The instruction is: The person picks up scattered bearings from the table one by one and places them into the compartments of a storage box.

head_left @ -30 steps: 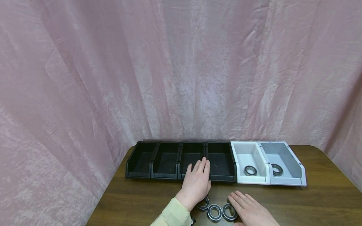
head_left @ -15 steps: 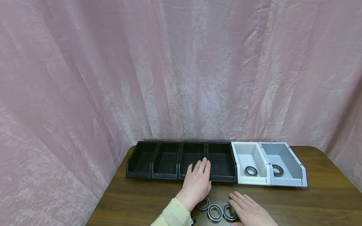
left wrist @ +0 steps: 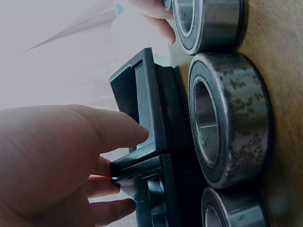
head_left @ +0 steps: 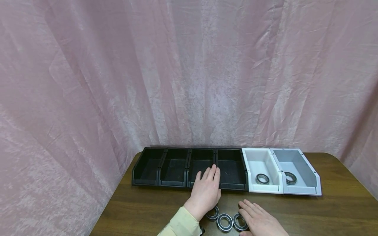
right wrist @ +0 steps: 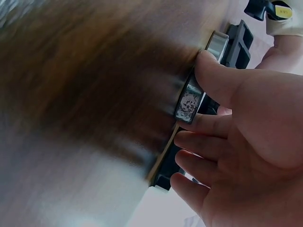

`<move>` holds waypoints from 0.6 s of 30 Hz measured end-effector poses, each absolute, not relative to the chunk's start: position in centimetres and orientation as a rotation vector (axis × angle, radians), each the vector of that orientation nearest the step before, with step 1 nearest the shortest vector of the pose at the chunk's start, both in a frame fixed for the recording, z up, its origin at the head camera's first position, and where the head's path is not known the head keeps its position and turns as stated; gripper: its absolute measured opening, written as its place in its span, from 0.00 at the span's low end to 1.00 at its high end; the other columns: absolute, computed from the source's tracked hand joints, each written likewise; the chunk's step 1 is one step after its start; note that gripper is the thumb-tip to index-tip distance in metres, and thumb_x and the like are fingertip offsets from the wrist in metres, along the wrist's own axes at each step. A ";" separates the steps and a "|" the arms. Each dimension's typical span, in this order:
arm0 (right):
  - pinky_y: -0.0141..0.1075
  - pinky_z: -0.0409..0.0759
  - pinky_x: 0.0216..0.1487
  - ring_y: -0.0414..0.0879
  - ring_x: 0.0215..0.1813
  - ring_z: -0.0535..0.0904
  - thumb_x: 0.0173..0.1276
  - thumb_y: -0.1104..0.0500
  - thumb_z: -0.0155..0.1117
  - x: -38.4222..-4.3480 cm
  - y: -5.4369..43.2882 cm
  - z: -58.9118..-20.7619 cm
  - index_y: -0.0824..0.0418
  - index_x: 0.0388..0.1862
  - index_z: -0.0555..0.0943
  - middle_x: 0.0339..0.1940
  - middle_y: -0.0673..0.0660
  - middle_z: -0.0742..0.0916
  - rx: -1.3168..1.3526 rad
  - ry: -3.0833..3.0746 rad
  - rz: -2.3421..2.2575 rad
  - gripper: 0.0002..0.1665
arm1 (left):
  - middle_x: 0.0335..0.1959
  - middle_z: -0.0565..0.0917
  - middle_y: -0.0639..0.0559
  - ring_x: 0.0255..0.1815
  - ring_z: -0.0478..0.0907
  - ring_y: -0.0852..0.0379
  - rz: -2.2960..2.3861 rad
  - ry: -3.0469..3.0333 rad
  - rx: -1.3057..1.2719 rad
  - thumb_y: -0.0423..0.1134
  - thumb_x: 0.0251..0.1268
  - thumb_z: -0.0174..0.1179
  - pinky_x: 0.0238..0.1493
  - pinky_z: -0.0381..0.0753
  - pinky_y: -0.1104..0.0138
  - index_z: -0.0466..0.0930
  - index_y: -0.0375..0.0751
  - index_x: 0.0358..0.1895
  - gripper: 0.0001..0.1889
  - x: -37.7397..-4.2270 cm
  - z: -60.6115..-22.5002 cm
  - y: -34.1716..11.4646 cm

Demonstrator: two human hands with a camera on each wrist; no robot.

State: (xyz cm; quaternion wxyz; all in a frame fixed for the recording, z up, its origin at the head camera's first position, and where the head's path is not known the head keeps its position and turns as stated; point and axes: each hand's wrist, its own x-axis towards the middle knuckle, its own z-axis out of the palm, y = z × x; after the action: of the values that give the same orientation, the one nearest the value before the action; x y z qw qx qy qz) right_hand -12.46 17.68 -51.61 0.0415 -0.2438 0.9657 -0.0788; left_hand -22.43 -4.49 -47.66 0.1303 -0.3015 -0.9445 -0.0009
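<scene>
Three metal ball bearings lie in a bent row on the wooden table: the left bearing [head_left: 217,213] partly behind the left wrist, the middle bearing [head_left: 220,224], and the right bearing [head_left: 235,224]. My left hand [head_left: 204,193] reaches over them, straight fingers at the front of the black bins [head_left: 172,178], where the third and fourth meet. It holds nothing. My right hand [head_left: 261,218] lies beside the right bearing, fingers extended. In the right wrist view, thumb and index finger stand at either side of a bearing [right wrist: 189,101]. A speckled bearing [left wrist: 244,113] looms large in the left wrist view.
A white bin [head_left: 255,160] and a pale grey bin [head_left: 299,167] continue the row on the right. One bearing [head_left: 262,183] lies in the white bin, another bearing [head_left: 295,179] in the grey one. A pink curtain [head_left: 189,72] hangs behind the table [head_left: 339,209].
The right thumb has edged slightly left, toward the right bearing. The left hand and the bearings stay as they were; the head view has shifted a touch.
</scene>
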 end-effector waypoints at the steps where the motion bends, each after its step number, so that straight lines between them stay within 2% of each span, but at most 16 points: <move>1: 0.58 0.75 0.76 0.66 0.77 0.76 0.73 0.28 0.68 -12.5 17.7 -51.6 0.69 0.68 0.82 0.74 0.67 0.82 -0.745 2.954 -0.243 0.48 | 0.83 0.73 0.42 0.79 0.75 0.44 -0.003 -2.745 -0.876 0.52 0.74 0.74 0.75 0.75 0.41 0.72 0.39 0.82 0.40 -22.4 -47.7 -4.5; 18: 0.61 0.74 0.76 0.67 0.77 0.75 0.71 0.36 0.77 -12.7 17.0 -51.4 0.68 0.65 0.83 0.75 0.68 0.81 -0.682 2.921 -0.301 0.41 | 0.82 0.73 0.42 0.78 0.76 0.44 0.001 -2.731 -0.875 0.52 0.73 0.74 0.75 0.76 0.41 0.72 0.39 0.82 0.40 -22.5 -47.9 -4.5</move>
State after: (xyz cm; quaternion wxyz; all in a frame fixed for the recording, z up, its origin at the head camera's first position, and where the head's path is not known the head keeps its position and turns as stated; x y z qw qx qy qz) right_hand -12.73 17.01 -51.41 0.0633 -0.2258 0.9670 -0.0996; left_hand -22.54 -4.51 -47.87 0.1367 -0.3022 -0.9434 0.0004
